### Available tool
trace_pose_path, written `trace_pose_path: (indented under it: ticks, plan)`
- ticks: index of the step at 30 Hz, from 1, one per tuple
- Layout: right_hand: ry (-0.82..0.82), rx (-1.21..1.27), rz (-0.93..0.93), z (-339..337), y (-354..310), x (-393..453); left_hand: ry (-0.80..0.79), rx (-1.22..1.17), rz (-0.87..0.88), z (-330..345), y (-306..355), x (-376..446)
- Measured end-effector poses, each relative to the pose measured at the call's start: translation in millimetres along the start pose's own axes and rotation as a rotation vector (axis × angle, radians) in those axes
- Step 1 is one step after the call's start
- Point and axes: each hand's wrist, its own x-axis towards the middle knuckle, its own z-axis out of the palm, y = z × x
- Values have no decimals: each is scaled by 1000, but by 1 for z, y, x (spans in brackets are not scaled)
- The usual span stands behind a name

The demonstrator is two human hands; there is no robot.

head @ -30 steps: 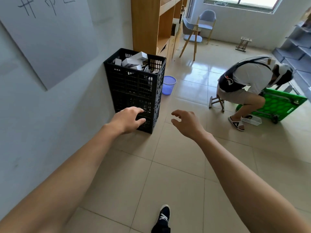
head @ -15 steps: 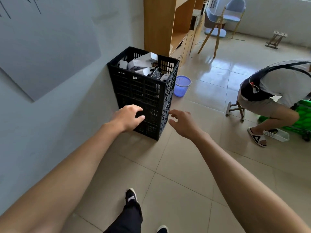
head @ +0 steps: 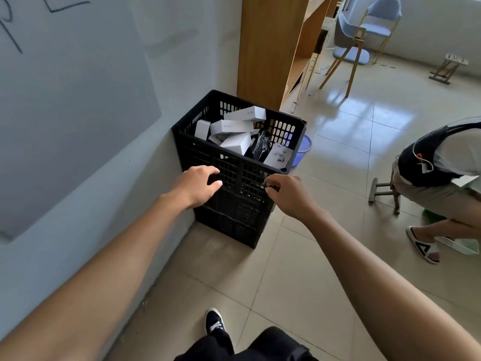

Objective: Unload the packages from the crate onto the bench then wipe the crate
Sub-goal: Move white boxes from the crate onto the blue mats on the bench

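A tall black plastic crate (head: 235, 204) stands on the tiled floor against the wall. Several white boxed packages (head: 235, 126) and a dark plastic-wrapped one (head: 260, 147) lie heaped inside it. My left hand (head: 196, 185) reaches in front of the crate's near face, just below the rim, fingers loosely curled and holding nothing. My right hand (head: 289, 194) hovers at the crate's near right corner, fingers loosely bent, also holding nothing. Whether either hand touches the crate cannot be told.
A wooden shelf unit (head: 273, 48) rises behind the crate. A small blue basket (head: 302, 149) sits to the crate's right. A crouching person (head: 440, 178) by a low stool (head: 384, 194) occupies the right. Chairs (head: 364, 32) stand at the back. My shoe (head: 214, 321) is below.
I have stepped closer to the crate. Both hands moved up and forward, from near its lower half to just below its rim.
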Motion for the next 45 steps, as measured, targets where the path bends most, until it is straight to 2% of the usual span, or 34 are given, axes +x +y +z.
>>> trace_pose_path:
  ticks: [7,18,26,37,40,45]
  plan:
    - [-15,20,23,-2,19,101,-24,-10,38,2,-11,106]
    - [-9,72,47,5,81,257,-16,105,15,7,0,257]
    - [-65,-54,-1,18,80,338,-13,113,-28,15,-26,318]
    - [-80,-272,34,55,76,417,-106,202,47,48,-67,395]
    - [-57,-314,37,65,77,429,-148,230,53,60,-72,402]
    - [25,-355,44,75,84,443,-98,260,103,66,-81,408]
